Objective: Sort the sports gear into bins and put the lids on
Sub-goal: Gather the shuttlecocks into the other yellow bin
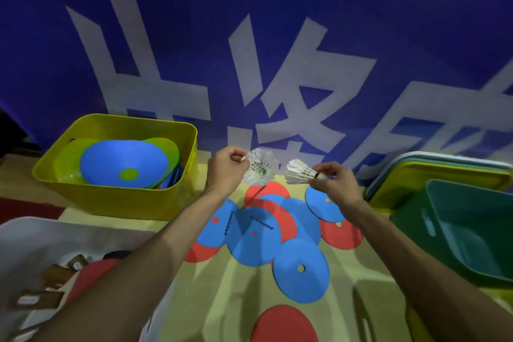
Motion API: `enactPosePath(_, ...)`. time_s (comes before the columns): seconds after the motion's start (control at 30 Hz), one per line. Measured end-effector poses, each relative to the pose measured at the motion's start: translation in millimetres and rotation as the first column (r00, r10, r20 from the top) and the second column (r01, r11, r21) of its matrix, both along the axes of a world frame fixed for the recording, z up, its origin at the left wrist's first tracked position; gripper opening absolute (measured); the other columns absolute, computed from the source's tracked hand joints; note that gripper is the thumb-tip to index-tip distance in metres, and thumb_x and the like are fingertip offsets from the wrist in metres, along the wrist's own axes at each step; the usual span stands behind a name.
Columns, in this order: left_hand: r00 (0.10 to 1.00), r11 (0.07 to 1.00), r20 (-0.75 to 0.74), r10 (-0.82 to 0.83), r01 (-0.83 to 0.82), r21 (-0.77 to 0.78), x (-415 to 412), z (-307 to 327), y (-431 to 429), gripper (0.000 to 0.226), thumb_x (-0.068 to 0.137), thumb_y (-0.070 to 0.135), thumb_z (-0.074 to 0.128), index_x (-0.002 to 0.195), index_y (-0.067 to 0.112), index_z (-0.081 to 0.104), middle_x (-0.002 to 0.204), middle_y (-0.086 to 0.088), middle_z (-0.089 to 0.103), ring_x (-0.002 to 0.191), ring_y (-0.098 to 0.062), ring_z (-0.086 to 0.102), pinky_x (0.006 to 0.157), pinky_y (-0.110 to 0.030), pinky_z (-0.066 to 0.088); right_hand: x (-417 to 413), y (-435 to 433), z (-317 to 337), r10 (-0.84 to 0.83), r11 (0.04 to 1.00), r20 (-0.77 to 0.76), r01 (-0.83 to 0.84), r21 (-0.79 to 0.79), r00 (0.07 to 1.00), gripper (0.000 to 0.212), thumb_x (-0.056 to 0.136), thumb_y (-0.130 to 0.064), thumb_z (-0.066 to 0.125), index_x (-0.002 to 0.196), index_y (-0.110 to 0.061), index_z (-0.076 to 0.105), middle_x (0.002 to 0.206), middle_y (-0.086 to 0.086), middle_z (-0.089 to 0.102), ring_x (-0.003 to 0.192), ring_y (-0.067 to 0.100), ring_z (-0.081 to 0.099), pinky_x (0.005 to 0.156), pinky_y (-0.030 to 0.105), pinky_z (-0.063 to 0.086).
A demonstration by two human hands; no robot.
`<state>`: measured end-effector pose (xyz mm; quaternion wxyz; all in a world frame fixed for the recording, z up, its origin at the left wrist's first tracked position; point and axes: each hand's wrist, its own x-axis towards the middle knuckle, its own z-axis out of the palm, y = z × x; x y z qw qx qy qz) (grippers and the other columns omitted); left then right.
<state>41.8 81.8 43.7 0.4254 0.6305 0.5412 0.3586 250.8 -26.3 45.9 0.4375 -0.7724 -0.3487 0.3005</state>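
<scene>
A single wide-angle camera, worn on the head, looks forward and steeply down over the table (236,300) from close range, with both forearms entering at the bottom edge. The left hand (226,172), pinching the left shuttlecock (261,165), and the right hand (337,183), pinching the right shuttlecock (299,172), sit near the centre of the view. The yellow bin (116,197) lies left, the green bin (410,219) at the right edge, and the blue banner (277,8) fills the upper half.
</scene>
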Motion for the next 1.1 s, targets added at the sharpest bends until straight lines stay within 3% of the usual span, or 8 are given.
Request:
enactPosePath(0.13, 0.979, 0.997, 0.199, -0.044, 0.055, -0.051, 15.0, 17.3, -46.5, 0.008, 0.081, 0.011, 0.071, 0.085, 0.016, 0.066, 0.074, 0.006, 0.061, 0.070, -0.011, 0.059, 0.066, -0.025, 0.052, 10.2, -45.3, 13.4, 0.030, 0.999, -0.010, -0.030, 0.023, 0.999, 0.018, 0.074, -0.008, 0.072, 0.089, -0.015, 0.067, 0.085, 0.006, 0.067, 0.073, 0.020, 0.066, 0.073, 0.035, 0.055)
enactPosePath(0.23, 0.959, 0.990, 0.275, -0.067, 0.098, -0.099, 32.7, 18.7, -83.8, 0.008, 0.083, 0.014, 0.071, 0.084, 0.019, 0.066, 0.075, 0.005, 0.063, 0.070, -0.010, 0.061, 0.058, -0.020, 0.052, 27.8, -77.9, 22.4, -0.001, 0.997, -0.048, 0.005, 0.078, 0.999, 0.018, 0.080, -0.003, 0.069, 0.094, -0.013, 0.064, 0.092, 0.011, 0.064, 0.074, 0.024, 0.067, 0.069, 0.035, 0.057)
enactPosePath(0.33, 0.946, 0.986, 0.315, -0.081, 0.123, -0.114, 52.1, 21.3, -117.8, 0.008, 0.083, 0.014, 0.071, 0.082, 0.019, 0.065, 0.075, 0.003, 0.064, 0.070, -0.011, 0.062, 0.061, -0.025, 0.054, 53.5, -112.2, 26.1, -0.042, 0.995, -0.062, 0.048, 0.083, 0.997, 0.019, 0.084, -0.002, 0.066, 0.101, -0.010, 0.062, 0.092, 0.013, 0.064, 0.069, 0.023, 0.066, 0.063, 0.032, 0.057)
enactPosePath(0.5, 0.927, 0.980, 0.355, -0.122, 0.170, -0.107, 101.6, 23.8, -185.4, 0.011, 0.083, 0.013, 0.071, 0.077, 0.018, 0.064, 0.070, 0.007, 0.063, 0.059, 0.006, 0.058, 0.058, -0.019, 0.052, 101.9, -183.1, 18.2, -0.036, 0.998, -0.054, 0.039, 0.047, 0.998, 0.026, 0.085, -0.005, 0.067, 0.108, -0.012, 0.057, 0.092, 0.012, 0.063, 0.061, 0.015, 0.066, 0.054, 0.027, 0.054)
enactPosePath(0.6, 0.925, 0.968, 0.343, -0.161, 0.216, -0.128, 141.4, 20.3, -229.0, 0.012, 0.085, 0.012, 0.069, 0.076, 0.016, 0.062, 0.070, 0.005, 0.061, 0.059, 0.004, 0.057, 0.058, -0.019, 0.052, 141.8, -233.9, 19.0, -0.087, 0.995, -0.047, 0.090, 0.044, 0.995, 0.029, 0.086, -0.010, 0.067, 0.113, -0.012, 0.057, 0.089, 0.004, 0.061, 0.066, 0.016, 0.065, 0.058, 0.030, 0.056)
enactPosePath(0.73, 0.919, 0.944, 0.299, -0.257, 0.305, -0.124, 201.5, 14.4, -284.3, 0.015, 0.085, 0.010, 0.068, 0.075, 0.018, 0.060, 0.070, 0.003, 0.060, 0.061, -0.006, 0.055, 0.058, -0.022, 0.051, 204.7, -306.7, 16.2, -0.131, 0.991, -0.043, 0.132, 0.026, 0.990, 0.032, 0.087, -0.017, 0.067, 0.117, -0.013, 0.057, 0.097, 0.015, 0.063, 0.070, 0.022, 0.066, 0.061, 0.035, 0.055)
enactPosePath(0.93, 0.862, 0.853, 0.160, -0.481, 0.502, -0.140, 261.9, -0.2, -344.9, 0.010, 0.083, 0.019, 0.071, 0.079, 0.020, 0.062, 0.076, 0.003, 0.065, 0.067, -0.007, 0.059, 0.062, -0.023, 0.048, 260.2, -381.8, 2.3, -0.180, 0.982, -0.030, 0.177, -0.066, 0.983, 0.024, 0.087, -0.032, 0.066, 0.101, -0.013, 0.062, 0.096, 0.011, 0.068, 0.081, 0.022, 0.067, 0.071, 0.040, 0.059)
enactPosePath(1.1, 0.749, 0.733, 0.041, -0.661, 0.657, -0.175, 288.6, -7.7, -382.7, 0.010, 0.082, 0.023, 0.073, 0.084, 0.017, 0.066, 0.085, -0.001, 0.069, 0.075, -0.013, 0.064, 0.069, -0.026, 0.052, 286.2, -418.2, -10.7, -0.056, 0.964, 0.160, 0.095, -0.249, 0.986, 0.015, 0.084, -0.023, 0.063, 0.098, -0.016, 0.065, 0.096, 0.006, 0.068, 0.089, 0.026, 0.066, 0.080, 0.046, 0.056)
